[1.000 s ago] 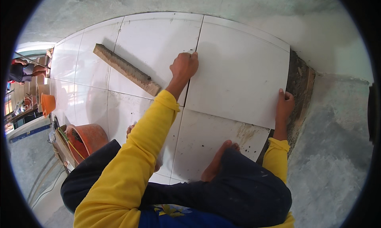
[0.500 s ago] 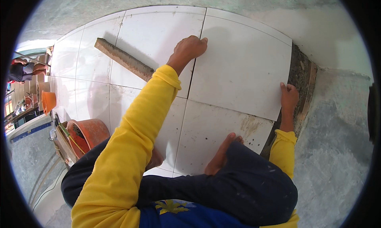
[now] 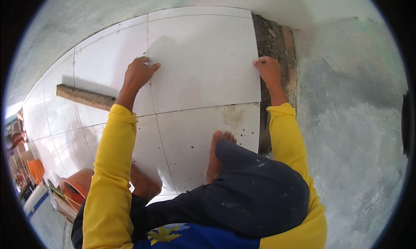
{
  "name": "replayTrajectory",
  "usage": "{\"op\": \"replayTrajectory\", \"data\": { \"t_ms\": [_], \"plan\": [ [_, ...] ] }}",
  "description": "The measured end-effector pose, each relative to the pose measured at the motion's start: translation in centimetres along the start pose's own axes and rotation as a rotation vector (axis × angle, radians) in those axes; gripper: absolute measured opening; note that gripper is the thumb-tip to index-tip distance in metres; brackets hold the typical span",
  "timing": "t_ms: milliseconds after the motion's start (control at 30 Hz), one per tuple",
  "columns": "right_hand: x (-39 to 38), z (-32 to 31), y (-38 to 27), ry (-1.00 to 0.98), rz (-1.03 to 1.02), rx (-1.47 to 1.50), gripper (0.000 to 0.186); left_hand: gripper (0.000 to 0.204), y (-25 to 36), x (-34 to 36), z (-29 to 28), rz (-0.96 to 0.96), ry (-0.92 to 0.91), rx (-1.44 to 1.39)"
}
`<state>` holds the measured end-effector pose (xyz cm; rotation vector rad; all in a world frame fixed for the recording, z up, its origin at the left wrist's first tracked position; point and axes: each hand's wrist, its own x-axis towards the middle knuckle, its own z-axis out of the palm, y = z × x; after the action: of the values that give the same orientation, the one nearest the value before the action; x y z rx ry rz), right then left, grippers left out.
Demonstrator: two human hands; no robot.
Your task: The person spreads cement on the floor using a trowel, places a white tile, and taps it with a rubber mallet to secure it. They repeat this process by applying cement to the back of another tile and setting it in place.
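Note:
A large white floor tile lies against the far wall, its right edge bordering a strip of bare ground. My left hand is at the seam on its left side, thumb and forefinger apart and fingertips by the joint. At the tile's right edge is my right hand, with thumb and fingers bent closely about that edge. The tile's underside and the far fingers of both hands are hidden. Left of my left hand, a cement-crusted wooden block lies on the laid tiles.
Dark rubble fills the strip beside the grey wall. My bare foot rests on a dirt-specked nearer tile. An orange-red bucket and a smaller orange container stand at the left.
The view has swung right. The dark gap along the tile's left side has narrowed. My left hand has loosened its curled fingers, and my right hand has moved farther up the right edge.

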<state>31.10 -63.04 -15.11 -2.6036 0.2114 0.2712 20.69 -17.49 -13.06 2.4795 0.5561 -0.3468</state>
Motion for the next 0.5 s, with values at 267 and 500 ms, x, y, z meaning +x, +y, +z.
{"op": "replayTrajectory", "data": {
  "t_ms": [267, 500],
  "plan": [
    [-0.4, -0.8, 0.4, -0.020, 0.039, 0.011, 0.031, 0.048, 2.5, -0.9, 0.3, 0.036, -0.122, 0.118],
    [-0.6, -0.8, -1.0, 0.014, -0.109, -0.083, 0.025, 0.049, 1.7, -0.4, 1.2, 0.107, -0.026, 0.237]
  ]
}}
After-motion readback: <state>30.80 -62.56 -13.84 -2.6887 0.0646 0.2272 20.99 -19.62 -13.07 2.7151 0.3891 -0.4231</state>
